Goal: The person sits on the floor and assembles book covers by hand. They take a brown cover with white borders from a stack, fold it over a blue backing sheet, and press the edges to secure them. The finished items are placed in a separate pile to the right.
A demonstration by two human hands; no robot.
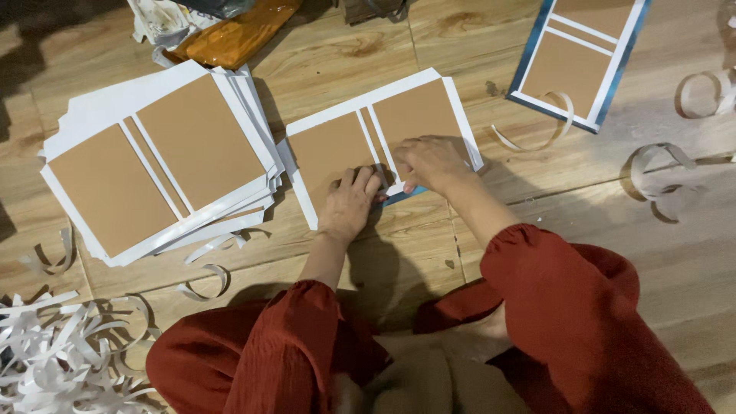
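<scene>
- Cover sheet (383,134), white-edged with two brown board panels and a narrow brown spine strip between them, lies flat on the wooden floor (399,245); it serves as the landmark for everything else.
- Left hand (349,203) rests palm down on the sheet's near edge, fingers spread flat, gripping nothing; it seems to pin the sheet so it cannot slide.
- Right hand (431,162) curls over the sheet's near right corner, fingertips pressing down on the white border, probably smoothing or folding it; whether anything is pinched underneath, I cannot tell.
- Blue edge peeks out beneath that corner.
- Stack of similar sheets (157,161) sits just left of the cover sheet, touching its edge.
- Another sheet with a blue border (579,57) lies well to the right, beyond it.
- Curled white paper strips (54,360) pile up near left.
</scene>
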